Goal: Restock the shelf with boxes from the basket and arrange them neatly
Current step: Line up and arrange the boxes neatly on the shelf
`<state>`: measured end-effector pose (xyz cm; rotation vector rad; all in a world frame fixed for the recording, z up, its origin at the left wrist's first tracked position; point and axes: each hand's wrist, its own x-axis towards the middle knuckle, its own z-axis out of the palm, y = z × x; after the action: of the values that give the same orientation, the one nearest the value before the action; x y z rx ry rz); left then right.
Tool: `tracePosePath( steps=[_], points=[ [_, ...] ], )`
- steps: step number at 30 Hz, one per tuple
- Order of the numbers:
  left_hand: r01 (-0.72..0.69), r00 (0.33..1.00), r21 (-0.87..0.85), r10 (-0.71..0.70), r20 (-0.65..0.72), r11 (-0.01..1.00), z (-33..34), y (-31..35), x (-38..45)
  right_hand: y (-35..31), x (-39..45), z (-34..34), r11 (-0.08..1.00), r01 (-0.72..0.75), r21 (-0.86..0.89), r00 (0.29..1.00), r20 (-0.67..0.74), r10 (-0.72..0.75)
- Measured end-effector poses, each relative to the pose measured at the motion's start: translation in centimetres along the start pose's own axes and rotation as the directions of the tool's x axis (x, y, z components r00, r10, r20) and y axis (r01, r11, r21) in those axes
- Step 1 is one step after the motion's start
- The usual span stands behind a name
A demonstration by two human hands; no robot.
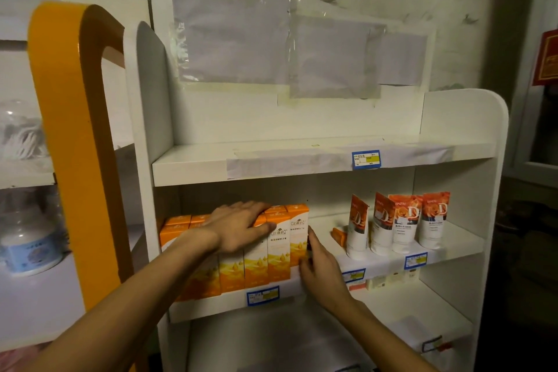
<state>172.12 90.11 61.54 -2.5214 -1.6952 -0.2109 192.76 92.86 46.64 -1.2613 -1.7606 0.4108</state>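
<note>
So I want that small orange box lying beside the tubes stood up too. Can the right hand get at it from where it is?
Probably yes. The right hand sits at the end of the orange boxes, and the shelf between it and the small box looks bare.

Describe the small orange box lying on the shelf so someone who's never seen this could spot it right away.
Find the middle shelf of the white shelving unit. Between the row of upright orange boxes and the standing tubes lies a small orange box. Unlike its neighbours, it lies flat and alone.

left hand (pixel 241 228) flat atop orange boxes (pixel 277 251) | right hand (pixel 321 275) against row's right end | shelf (pixel 302 290)
</note>
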Motion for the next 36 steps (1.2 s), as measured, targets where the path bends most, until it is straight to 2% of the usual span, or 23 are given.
tracePosePath(
  steps=[3, 5, 7, 9, 11, 12, 13, 15, 17, 19, 21, 24, 27, 28, 30, 33, 36],
  points=[
    [-0.010, 1.000, 0.000, 0.010, -0.006, 1.000, 0.1, -0.1, 0.1, 0.2, 0.2, -0.9, 0.994, -0.084, -0.069, 0.984, -0.160, 0.072],
    [-0.019, 1.000, 0.012, 0.020, -0.018, 1.000, 0.1, -0.2, 0.1, 0.2, 0.8, -2.0, 0.988, -0.087, -0.124, 0.967, -0.250, 0.053],
    [-0.023, 1.000, 0.014, 0.023, -0.021, 1.000, 0.2, -0.3, 0.2, 0.0, 1.7, -2.9, 0.958, -0.067, -0.277, 0.973, -0.229, 0.002],
    [-0.021, 1.000, 0.015, 0.022, -0.022, 1.000, 0.3, -0.5, 0.3, 0.0, 3.0, -3.1, 0.828, -0.045, -0.559, 0.996, -0.094, -0.009],
    [-0.021, 1.000, 0.018, 0.021, -0.023, 1.000, 0.3, -0.5, 0.3, 0.0, 4.0, -2.7, 0.631, -0.044, -0.774, 0.996, 0.016, 0.089],
    [-0.020, 1.000, 0.018, 0.021, -0.022, 1.000, 0.3, -0.5, 0.3, 0.1, 4.3, -2.3, 0.559, -0.053, -0.827, 0.987, 0.042, 0.155],
    [-0.020, 1.000, 0.019, 0.020, -0.022, 1.000, 0.3, -0.4, 0.3, 0.2, 4.6, -1.8, 0.531, -0.074, -0.844, 0.976, 0.049, 0.213],
    [-0.020, 1.000, 0.023, 0.020, -0.024, 1.000, 0.3, -0.5, 0.3, 0.3, 4.9, -0.9, 0.565, -0.120, -0.816, 0.961, 0.047, 0.272],
    [-0.020, 1.000, 0.024, 0.021, -0.022, 1.000, 0.3, -0.6, 0.4, 0.4, 4.8, -0.6, 0.610, -0.123, -0.783, 0.971, 0.032, 0.238],
    [-0.023, 0.999, 0.023, 0.023, -0.024, 0.999, 0.4, -0.6, 0.4, 0.7, 4.6, -1.0, 0.605, -0.098, -0.790, 0.987, 0.000, 0.160],
    [-0.023, 0.999, 0.023, 0.024, -0.031, 0.999, 0.4, -0.7, 0.4, 0.7, 5.0, -1.5, 0.548, -0.079, -0.833, 0.992, -0.009, 0.129],
    [-0.022, 0.999, 0.025, 0.023, -0.032, 0.999, 0.4, -0.7, 0.4, 0.7, 5.6, -1.3, 0.456, -0.074, -0.887, 0.980, 0.020, 0.199],
    [-0.022, 0.999, 0.029, 0.023, -0.033, 0.999, 0.3, -0.5, 0.3, 0.9, 5.9, -1.0, 0.420, -0.051, -0.906, 0.965, 0.063, 0.253],
    [-0.021, 0.999, 0.028, 0.022, -0.030, 0.999, 0.3, -0.5, 0.3, 1.0, 5.9, -1.1, 0.438, -0.036, -0.898, 0.969, 0.077, 0.236],
    [-0.018, 1.000, 0.022, 0.018, -0.022, 1.000, 0.3, -0.4, 0.4, 1.3, 5.8, -1.6, 0.552, -0.017, -0.834, 0.983, 0.087, 0.162],
    [-0.018, 1.000, 0.019, 0.019, -0.020, 1.000, 0.3, -0.5, 0.4, 2.2, 5.1, -2.3, 0.749, 0.056, -0.660, 0.997, 0.084, -0.001],
    [-0.021, 1.000, 0.018, 0.021, -0.022, 1.000, 0.4, -0.5, 0.4, 3.2, 4.0, -3.1, 0.867, 0.105, -0.488, 0.994, 0.020, -0.109]
  ],
)
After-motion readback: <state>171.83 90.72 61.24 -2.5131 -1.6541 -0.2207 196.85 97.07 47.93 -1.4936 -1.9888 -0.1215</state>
